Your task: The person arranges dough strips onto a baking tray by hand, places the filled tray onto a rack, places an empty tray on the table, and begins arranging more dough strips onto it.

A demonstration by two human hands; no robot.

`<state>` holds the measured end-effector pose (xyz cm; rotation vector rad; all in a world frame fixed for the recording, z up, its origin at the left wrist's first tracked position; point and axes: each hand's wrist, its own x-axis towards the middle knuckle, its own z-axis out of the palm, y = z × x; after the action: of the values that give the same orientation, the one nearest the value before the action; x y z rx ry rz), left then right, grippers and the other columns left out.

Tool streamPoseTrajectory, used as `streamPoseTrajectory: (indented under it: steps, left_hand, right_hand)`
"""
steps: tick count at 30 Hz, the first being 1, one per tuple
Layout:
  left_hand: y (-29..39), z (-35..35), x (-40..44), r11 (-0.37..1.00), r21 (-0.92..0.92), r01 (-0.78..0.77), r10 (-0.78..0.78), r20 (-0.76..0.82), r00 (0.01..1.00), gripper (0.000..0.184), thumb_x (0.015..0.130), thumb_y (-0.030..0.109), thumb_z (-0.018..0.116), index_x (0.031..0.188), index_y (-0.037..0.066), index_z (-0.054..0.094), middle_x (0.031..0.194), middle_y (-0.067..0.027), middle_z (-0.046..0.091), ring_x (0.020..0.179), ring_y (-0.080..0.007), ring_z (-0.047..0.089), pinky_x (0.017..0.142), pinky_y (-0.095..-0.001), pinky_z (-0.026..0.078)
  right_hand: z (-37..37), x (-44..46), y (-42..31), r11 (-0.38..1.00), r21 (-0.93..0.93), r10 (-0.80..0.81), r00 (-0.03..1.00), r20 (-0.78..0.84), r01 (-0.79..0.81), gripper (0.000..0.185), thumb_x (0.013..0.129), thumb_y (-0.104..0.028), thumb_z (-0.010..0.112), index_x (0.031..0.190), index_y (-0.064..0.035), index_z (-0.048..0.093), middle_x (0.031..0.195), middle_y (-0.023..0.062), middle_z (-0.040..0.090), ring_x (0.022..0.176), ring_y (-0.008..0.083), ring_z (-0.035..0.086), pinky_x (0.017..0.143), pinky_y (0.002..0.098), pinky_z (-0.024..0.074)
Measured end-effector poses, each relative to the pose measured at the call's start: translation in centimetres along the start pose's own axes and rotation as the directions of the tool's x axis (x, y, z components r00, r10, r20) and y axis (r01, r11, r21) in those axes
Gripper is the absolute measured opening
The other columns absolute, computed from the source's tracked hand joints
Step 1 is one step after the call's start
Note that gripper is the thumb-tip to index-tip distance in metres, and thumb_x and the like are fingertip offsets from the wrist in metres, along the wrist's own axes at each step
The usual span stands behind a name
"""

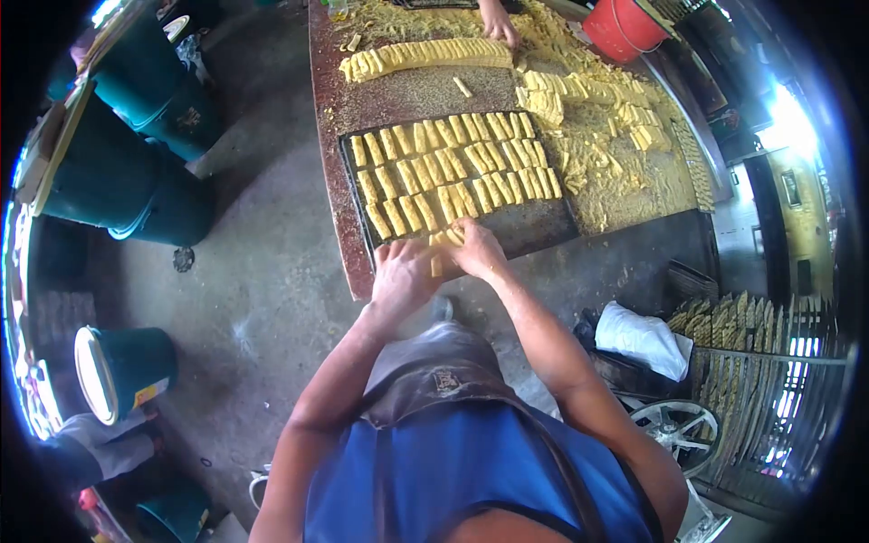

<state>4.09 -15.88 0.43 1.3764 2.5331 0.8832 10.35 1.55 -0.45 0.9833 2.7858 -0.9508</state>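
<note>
A dark baking tray (534, 226) at the table's front carries three rows of yellow dough sticks (418, 172). Over its near edge, my right hand (477, 251) pinches a few short dough sticks (447, 237). Close beside it, my left hand (405, 274) has its fingers curled at the front rim; what they grip is hidden. One more stick hangs between my two hands. Beyond the tray lies a long row of cut dough (425, 59), with a single loose stick (463, 87) in front of it.
Another person's hand (498, 23) reaches to the far dough row. Cut dough pieces and scraps (602, 172) cover the right of the table (339, 217). A red bucket (623, 29) stands at the back right. Green bins (109, 176) and a lidded bucket (136, 366) stand left.
</note>
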Motion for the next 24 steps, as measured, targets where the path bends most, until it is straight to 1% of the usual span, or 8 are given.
streamPoseTrajectory:
  steps: [4, 9, 12, 16, 18, 20, 21, 24]
  left_hand:
    - [-0.4, 1.2, 0.7, 0.995, 0.065, -0.072, 0.073, -0.012, 0.997, 0.046, 0.07, 0.035, 0.08, 0.11, 0.015, 0.07, 0.109, -0.0069, 0.064, 0.111, -0.0269, 0.055, 0.098, -0.0452, 0.035]
    - [0.6, 1.9, 0.5, 0.993, 0.115, 0.009, 0.002, -0.097, 0.995, 0.045, 0.072, 0.041, 0.078, 0.108, 0.014, 0.07, 0.108, -0.007, 0.064, 0.106, -0.0257, 0.056, 0.096, -0.0445, 0.035]
    - [2.3, 2.9, 1.0, 0.991, 0.131, -0.01, 0.038, -0.212, 0.976, 0.046, 0.073, 0.04, 0.078, 0.11, 0.015, 0.07, 0.11, -0.0062, 0.063, 0.108, -0.0254, 0.055, 0.096, -0.0447, 0.035]
    - [4.1, 4.1, 1.6, 0.988, 0.143, 0.058, -0.043, -0.109, 0.993, 0.043, 0.073, 0.035, 0.078, 0.111, 0.018, 0.07, 0.114, -0.004, 0.063, 0.113, -0.025, 0.054, 0.097, -0.0452, 0.034]
    - [4.4, 4.2, 1.7, 0.979, 0.2, 0.046, -0.028, -0.093, 0.995, 0.043, 0.073, 0.035, 0.078, 0.112, 0.019, 0.07, 0.115, -0.004, 0.063, 0.113, -0.0248, 0.054, 0.097, -0.0444, 0.033]
    - [6.0, 4.5, 2.1, 0.987, 0.162, 0.018, 0.006, -0.148, 0.989, 0.042, 0.075, 0.034, 0.078, 0.113, 0.018, 0.069, 0.115, -0.0048, 0.063, 0.113, -0.0254, 0.054, 0.098, -0.0454, 0.033]
    - [6.5, 4.9, 2.4, 0.985, 0.168, 0.022, 0.002, -0.143, 0.99, 0.042, 0.075, 0.034, 0.078, 0.113, 0.018, 0.069, 0.115, -0.0048, 0.063, 0.113, -0.0254, 0.054, 0.098, -0.0454, 0.033]
    - [6.8, 5.4, 3.2, 0.981, 0.179, 0.068, -0.052, -0.094, 0.994, 0.043, 0.075, 0.034, 0.078, 0.113, 0.017, 0.069, 0.114, -0.0053, 0.063, 0.113, -0.0257, 0.054, 0.099, -0.0466, 0.033]
  right_hand:
    - [-1.3, -0.2, 0.3, 0.998, -0.003, 0.065, 0.998, 0.001, -0.065, 0.057, 0.078, -0.042, 0.077, 0.118, -0.0036, 0.061, 0.103, 0.0228, 0.069, 0.102, 0.0367, 0.066, 0.087, 0.0425, 0.0519]
    - [-0.6, 0.5, 2.9, 0.984, -0.074, -0.169, 0.981, -0.098, 0.162, 0.045, 0.079, -0.034, 0.075, 0.11, -0.0031, 0.066, 0.102, 0.0239, 0.069, 0.098, 0.0359, 0.067, 0.085, 0.0423, 0.0528]
    - [-0.7, 0.9, 3.3, 0.983, -0.047, -0.18, 0.977, -0.113, 0.175, 0.042, 0.077, -0.027, 0.075, 0.11, -0.0034, 0.066, 0.099, 0.0242, 0.069, 0.095, 0.0371, 0.068, 0.084, 0.0444, 0.0536]
    - [-2.7, 1.6, 4.6, 0.963, 0.189, -0.167, 0.977, -0.131, 0.19, 0.043, 0.077, -0.025, 0.076, 0.111, -0.0013, 0.066, 0.095, 0.0231, 0.07, 0.094, 0.0363, 0.068, 0.082, 0.0442, 0.0547]
    - [-4.1, 1.6, 5.2, 0.986, 0.108, -0.125, 0.991, -0.051, 0.13, 0.045, 0.075, -0.028, 0.08, 0.109, -0.0019, 0.067, 0.094, 0.0215, 0.071, 0.092, 0.0349, 0.069, 0.079, 0.0421, 0.0552]
    - [-5.1, 1.7, 5.7, 0.946, 0.325, -0.058, 0.972, 0.226, -0.019, 0.047, 0.07, -0.031, 0.085, 0.106, -0.0044, 0.068, 0.093, 0.0198, 0.071, 0.091, 0.0333, 0.07, 0.077, 0.0411, 0.0552]
    - [-4.3, 2.3, 5.9, 0.957, 0.276, -0.123, 0.988, 0.095, 0.092, 0.051, 0.066, -0.033, 0.088, 0.105, -0.0055, 0.069, 0.094, 0.0181, 0.072, 0.09, 0.032, 0.07, 0.076, 0.0407, 0.0549]
    - [-4.1, 3.2, 7.3, 0.982, 0.142, -0.132, 0.99, 0.054, 0.123, 0.052, 0.064, -0.03, 0.089, 0.107, -0.005, 0.069, 0.096, 0.018, 0.072, 0.092, 0.0322, 0.07, 0.079, 0.0409, 0.0545]
